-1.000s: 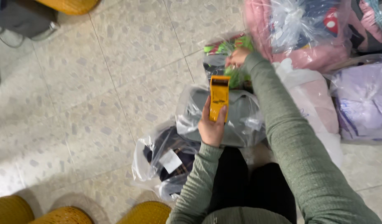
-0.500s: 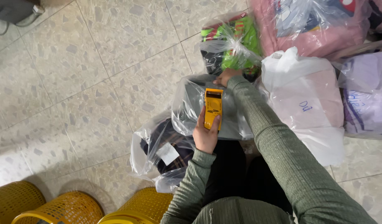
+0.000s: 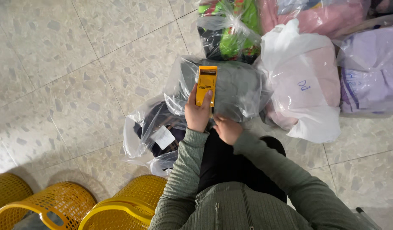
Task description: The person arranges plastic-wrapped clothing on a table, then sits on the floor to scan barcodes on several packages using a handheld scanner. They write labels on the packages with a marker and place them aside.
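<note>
The left hand (image 3: 197, 114) grips a flat, hard orange scanner (image 3: 206, 85) upright over a crinkly clear bag of grey cloth (image 3: 235, 87). The right hand (image 3: 227, 129) pinches that bag's near edge. 3 woven yellow baskets (image 3: 119, 204) stand by the speckled tile floor (image 3: 56, 64).

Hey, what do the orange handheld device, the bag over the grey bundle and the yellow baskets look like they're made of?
The orange handheld device in the left hand looks like hard, smooth plastic: solid colour, crisp edges. The clear bag over the grey bundle seems to be thin glossy plastic film: see-through, creased, with glare. The yellow baskets look like moulded plastic mesh, regular holes with a smooth rim, though woven cane can't be ruled out.
</note>
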